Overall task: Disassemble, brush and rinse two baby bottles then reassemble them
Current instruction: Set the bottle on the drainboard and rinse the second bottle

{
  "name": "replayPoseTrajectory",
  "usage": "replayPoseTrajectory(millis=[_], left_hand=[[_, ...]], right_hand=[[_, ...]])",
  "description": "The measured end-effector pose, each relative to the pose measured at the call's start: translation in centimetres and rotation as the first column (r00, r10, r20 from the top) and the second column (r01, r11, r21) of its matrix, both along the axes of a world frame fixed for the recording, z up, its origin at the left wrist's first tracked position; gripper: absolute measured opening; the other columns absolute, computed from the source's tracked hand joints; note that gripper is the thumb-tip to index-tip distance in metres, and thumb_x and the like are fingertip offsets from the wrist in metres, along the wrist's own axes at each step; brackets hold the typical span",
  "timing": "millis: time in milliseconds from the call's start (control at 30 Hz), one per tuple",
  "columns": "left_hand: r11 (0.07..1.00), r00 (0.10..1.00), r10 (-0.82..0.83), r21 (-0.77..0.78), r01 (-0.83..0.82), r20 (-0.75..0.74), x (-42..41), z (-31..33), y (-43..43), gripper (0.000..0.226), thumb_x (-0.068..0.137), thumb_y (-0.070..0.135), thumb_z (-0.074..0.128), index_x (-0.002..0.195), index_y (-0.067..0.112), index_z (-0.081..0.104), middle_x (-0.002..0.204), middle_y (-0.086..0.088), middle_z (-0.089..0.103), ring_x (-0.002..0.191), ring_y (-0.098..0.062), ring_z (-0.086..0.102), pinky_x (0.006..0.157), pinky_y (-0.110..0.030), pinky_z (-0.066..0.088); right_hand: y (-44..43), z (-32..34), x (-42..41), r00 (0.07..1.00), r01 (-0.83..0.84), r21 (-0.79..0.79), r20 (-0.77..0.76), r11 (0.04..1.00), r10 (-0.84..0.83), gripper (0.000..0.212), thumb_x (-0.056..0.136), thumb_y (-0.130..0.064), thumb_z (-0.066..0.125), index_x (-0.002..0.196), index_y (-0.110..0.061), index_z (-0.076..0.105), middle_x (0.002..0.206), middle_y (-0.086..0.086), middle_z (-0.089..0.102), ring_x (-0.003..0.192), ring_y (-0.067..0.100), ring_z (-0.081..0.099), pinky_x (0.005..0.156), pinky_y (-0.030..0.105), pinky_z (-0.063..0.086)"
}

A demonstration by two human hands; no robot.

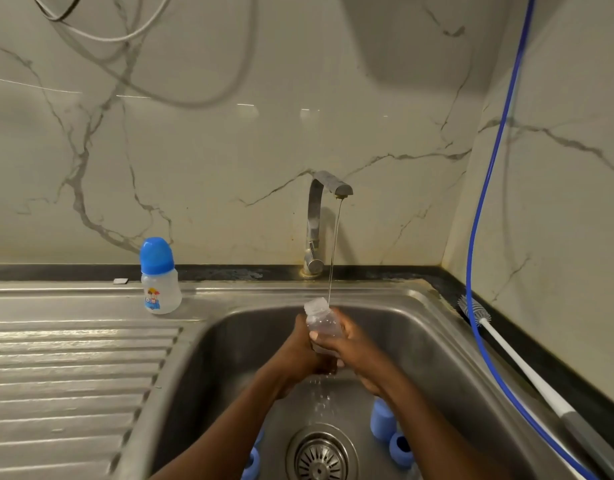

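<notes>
The left hand (pixel 303 344) and right hand (pixel 354 348) grasp an uncapped clear baby bottle (pixel 322 320) over the steel sink (pixel 229 341), under the tap (pixel 318 216) and its thin stream (pixel 335 244) — a capped bottle (pixel 160 280) stands on the drainboard (pixel 73 358).

Capped bottle (pixel 160 282) on drainboard (pixel 73 358), left of sink (pixel 229 341), brush (pixel 506 344) right of sink

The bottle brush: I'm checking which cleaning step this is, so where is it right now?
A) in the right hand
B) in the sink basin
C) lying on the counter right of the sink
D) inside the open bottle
C: the bottle brush lies untouched on the dark counter right of the sink, while the left hand and right hand both grip the open bottle under the tap stream.
</notes>
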State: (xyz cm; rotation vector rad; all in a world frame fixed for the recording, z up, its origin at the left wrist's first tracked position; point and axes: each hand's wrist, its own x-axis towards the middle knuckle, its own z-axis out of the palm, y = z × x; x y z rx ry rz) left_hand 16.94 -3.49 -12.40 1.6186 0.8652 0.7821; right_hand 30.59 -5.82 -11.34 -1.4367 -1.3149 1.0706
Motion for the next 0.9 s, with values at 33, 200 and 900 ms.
replayPoseTrajectory(millis=[33,200,900], left_hand=[[1.000,0.998,-0.012,0.006,0.012,-0.057,-0.2,-0.2,0.2,0.086,0.079,0.002,0.075,0.140,0.026,0.020,0.121,-0.004,0.052,0.103,-0.020,0.064,0.079,-0.030,0.060],[0.978,0.965,0.210,0.016,-0.210,-0.161,-1.6,-1.4,1.9,0.096,0.079,0.002,0.075,0.149,0.031,0.016,0.136,-0.012,0.047,0.112,-0.024,0.058,0.084,-0.037,0.059],[0.984,0.894,0.132,0.166,-0.066,-0.429,-1.4,-1.0,1.3,0.056,0.088,0.010,0.066,0.137,0.024,0.044,0.127,-0.005,0.057,0.112,-0.018,0.058,0.095,-0.036,0.051]], right_hand=[[0.0,-0.1,0.1,0.998,0.001,0.003,0.057,1.000,-0.002,0.066,0.083,-0.033,0.074,0.139,-0.037,0.039,0.130,-0.007,0.053,0.111,0.013,0.057,0.085,0.032,0.054],[-0.5,-1.2,0.7,0.894,0.168,-0.052,0.429,0.984,-0.129,0.068,0.062,-0.058,0.081,0.110,-0.026,0.045,0.105,-0.006,0.057,0.093,0.016,0.062,0.078,0.038,0.059],[-0.4,-1.2,-1.5,0.808,0.121,0.188,0.551,0.975,-0.207,0.054,0.082,-0.037,0.073,0.132,-0.034,0.054,0.126,-0.005,0.061,0.112,0.016,0.059,0.090,0.030,0.052]])
